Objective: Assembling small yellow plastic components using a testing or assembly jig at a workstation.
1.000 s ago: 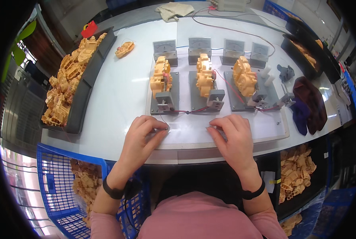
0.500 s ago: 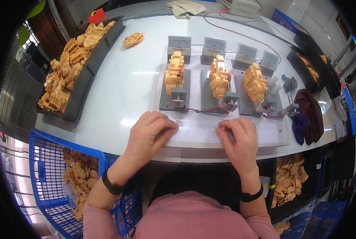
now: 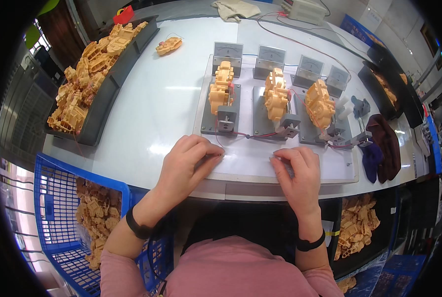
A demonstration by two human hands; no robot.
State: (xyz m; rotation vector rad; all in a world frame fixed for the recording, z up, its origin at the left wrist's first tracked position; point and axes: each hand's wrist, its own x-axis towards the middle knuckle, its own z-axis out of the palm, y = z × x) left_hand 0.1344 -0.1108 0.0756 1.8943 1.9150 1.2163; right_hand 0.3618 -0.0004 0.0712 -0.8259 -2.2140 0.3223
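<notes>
Both hands rested curled on the white worktop: the left hand and right hand each fingers-down, their grip hidden, near three yellow gearboxes.

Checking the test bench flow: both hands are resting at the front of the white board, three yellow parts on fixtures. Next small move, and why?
Probably lift the right hand toward the middle yellow part. Both it and the left hand lie curled on the white board's front edge, gripping no part as far as I can tell, while all three grey fixtures are loaded and wired; the middle fixture sits nearest straight ahead.
</notes>
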